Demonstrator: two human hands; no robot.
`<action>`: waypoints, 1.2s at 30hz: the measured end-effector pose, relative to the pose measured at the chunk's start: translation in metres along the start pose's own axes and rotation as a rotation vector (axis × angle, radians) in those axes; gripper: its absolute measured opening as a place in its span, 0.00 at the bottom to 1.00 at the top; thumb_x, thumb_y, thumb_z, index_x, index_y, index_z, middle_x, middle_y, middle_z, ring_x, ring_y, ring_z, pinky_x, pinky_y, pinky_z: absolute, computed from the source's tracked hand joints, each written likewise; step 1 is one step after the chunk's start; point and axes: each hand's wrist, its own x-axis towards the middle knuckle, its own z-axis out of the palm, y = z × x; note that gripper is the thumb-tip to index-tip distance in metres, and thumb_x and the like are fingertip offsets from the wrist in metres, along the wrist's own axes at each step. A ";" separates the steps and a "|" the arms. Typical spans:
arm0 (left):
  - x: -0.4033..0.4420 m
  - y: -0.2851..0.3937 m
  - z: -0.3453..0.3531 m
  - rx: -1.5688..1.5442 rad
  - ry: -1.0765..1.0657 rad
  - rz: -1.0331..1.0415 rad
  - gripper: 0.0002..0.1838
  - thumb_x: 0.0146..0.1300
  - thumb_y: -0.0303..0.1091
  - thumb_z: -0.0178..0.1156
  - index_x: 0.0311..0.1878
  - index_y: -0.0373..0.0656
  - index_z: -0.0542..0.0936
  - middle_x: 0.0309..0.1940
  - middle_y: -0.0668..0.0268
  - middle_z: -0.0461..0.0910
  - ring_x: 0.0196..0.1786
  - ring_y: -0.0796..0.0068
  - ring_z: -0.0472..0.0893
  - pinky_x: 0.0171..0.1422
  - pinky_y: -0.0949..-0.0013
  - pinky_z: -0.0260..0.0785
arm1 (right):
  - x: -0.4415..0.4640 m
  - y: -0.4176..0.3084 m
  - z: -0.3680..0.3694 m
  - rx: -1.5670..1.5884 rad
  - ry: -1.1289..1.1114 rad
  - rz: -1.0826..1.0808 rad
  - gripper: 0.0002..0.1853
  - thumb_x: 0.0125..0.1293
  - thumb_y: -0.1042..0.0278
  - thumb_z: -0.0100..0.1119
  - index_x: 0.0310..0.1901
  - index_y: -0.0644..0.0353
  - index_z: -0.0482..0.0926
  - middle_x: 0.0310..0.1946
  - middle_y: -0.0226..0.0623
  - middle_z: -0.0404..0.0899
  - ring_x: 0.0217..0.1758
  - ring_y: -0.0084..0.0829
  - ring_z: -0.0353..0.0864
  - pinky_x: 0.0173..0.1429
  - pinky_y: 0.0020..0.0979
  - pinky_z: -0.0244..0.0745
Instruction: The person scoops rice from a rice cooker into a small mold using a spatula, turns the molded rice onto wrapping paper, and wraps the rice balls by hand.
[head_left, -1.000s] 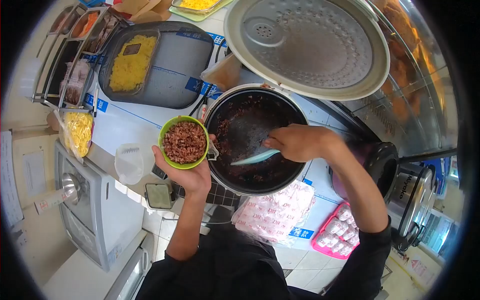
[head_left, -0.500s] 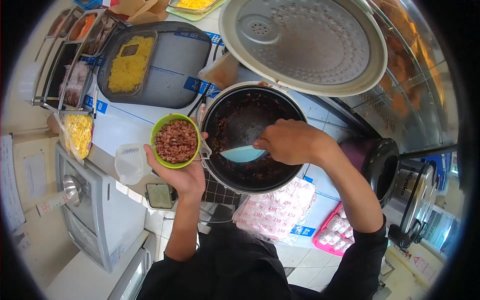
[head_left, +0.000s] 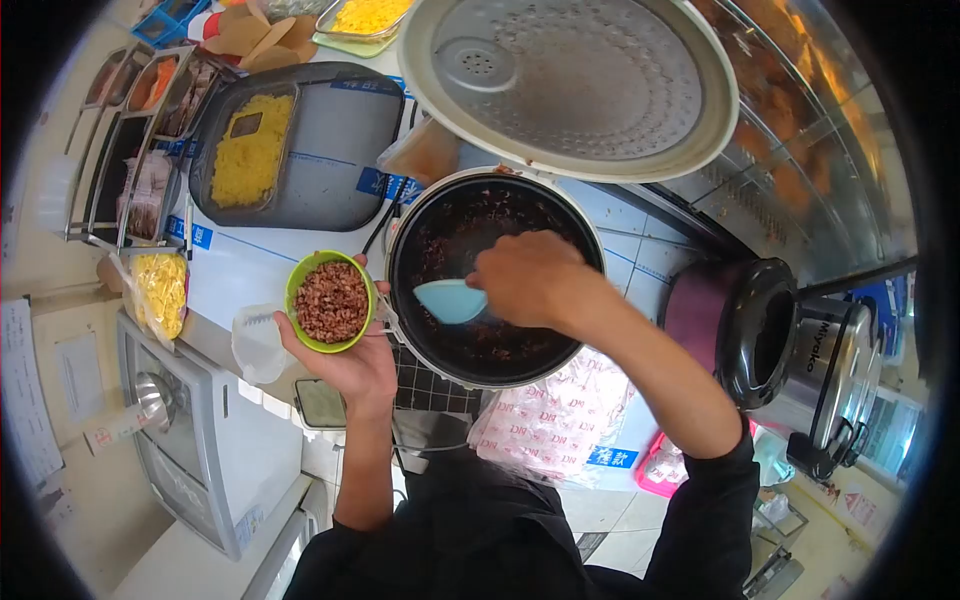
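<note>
My left hand holds up a green bowl filled with reddish-brown rice, just left of the cooker. Over the wide black cooker pot, my right hand grips a light-blue paddle, its blade inside the pot. Bits of dark rice cling to the pot's wall and bottom. The cooker's large round lid stands open behind it. The paddle's handle is hidden in my right fist.
A grey tray with a container of yellow food lies at the back left. Wrapping sheets sit before the cooker. A purple cooker is on the right, a plastic container on the left.
My right hand and the paddle have moved left within the pot, and the blade has turned. The bowl in my left hand has shifted left and slightly down. The view has shifted too.
</note>
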 end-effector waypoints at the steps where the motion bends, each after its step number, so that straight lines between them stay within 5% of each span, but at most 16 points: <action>1: -0.001 -0.001 0.002 0.002 -0.011 -0.007 0.39 0.79 0.68 0.37 0.71 0.42 0.70 0.64 0.53 0.78 0.66 0.52 0.80 0.57 0.45 0.83 | 0.008 -0.002 0.007 0.006 0.007 0.009 0.13 0.71 0.65 0.59 0.49 0.58 0.91 0.49 0.48 0.90 0.54 0.45 0.91 0.57 0.42 0.85; 3: -0.003 -0.002 0.006 0.006 0.013 0.009 0.38 0.79 0.68 0.37 0.71 0.42 0.70 0.64 0.54 0.79 0.67 0.52 0.80 0.57 0.45 0.84 | 0.033 0.000 0.036 -0.170 0.008 0.018 0.13 0.69 0.69 0.58 0.48 0.53 0.91 0.46 0.50 0.90 0.52 0.49 0.90 0.57 0.44 0.84; 8: -0.006 0.003 0.002 -0.010 -0.010 0.005 0.39 0.79 0.68 0.38 0.71 0.42 0.70 0.64 0.54 0.79 0.67 0.52 0.80 0.58 0.46 0.84 | 0.017 0.019 0.026 -0.025 0.013 0.095 0.14 0.70 0.67 0.57 0.49 0.57 0.90 0.51 0.51 0.89 0.57 0.47 0.89 0.59 0.44 0.83; 10: -0.005 0.003 -0.002 0.006 -0.006 0.013 0.39 0.79 0.68 0.37 0.72 0.42 0.70 0.64 0.54 0.79 0.67 0.52 0.80 0.58 0.45 0.84 | 0.003 0.013 0.018 -0.001 0.179 0.036 0.13 0.70 0.68 0.59 0.47 0.58 0.91 0.49 0.47 0.90 0.54 0.42 0.92 0.56 0.40 0.86; 29: -0.021 0.002 -0.003 -0.017 -0.086 -0.013 0.36 0.80 0.64 0.41 0.72 0.42 0.71 0.65 0.54 0.78 0.67 0.53 0.79 0.60 0.50 0.83 | 0.027 0.017 0.052 -0.064 0.135 0.141 0.13 0.72 0.68 0.57 0.49 0.58 0.90 0.51 0.46 0.90 0.56 0.44 0.91 0.56 0.40 0.87; 36: -0.024 -0.004 -0.003 0.067 -0.005 -0.074 0.38 0.79 0.66 0.39 0.71 0.42 0.70 0.63 0.53 0.79 0.64 0.52 0.81 0.65 0.44 0.80 | 0.033 0.011 0.062 -0.006 0.131 0.178 0.14 0.73 0.68 0.56 0.51 0.58 0.90 0.53 0.45 0.90 0.58 0.44 0.90 0.58 0.40 0.86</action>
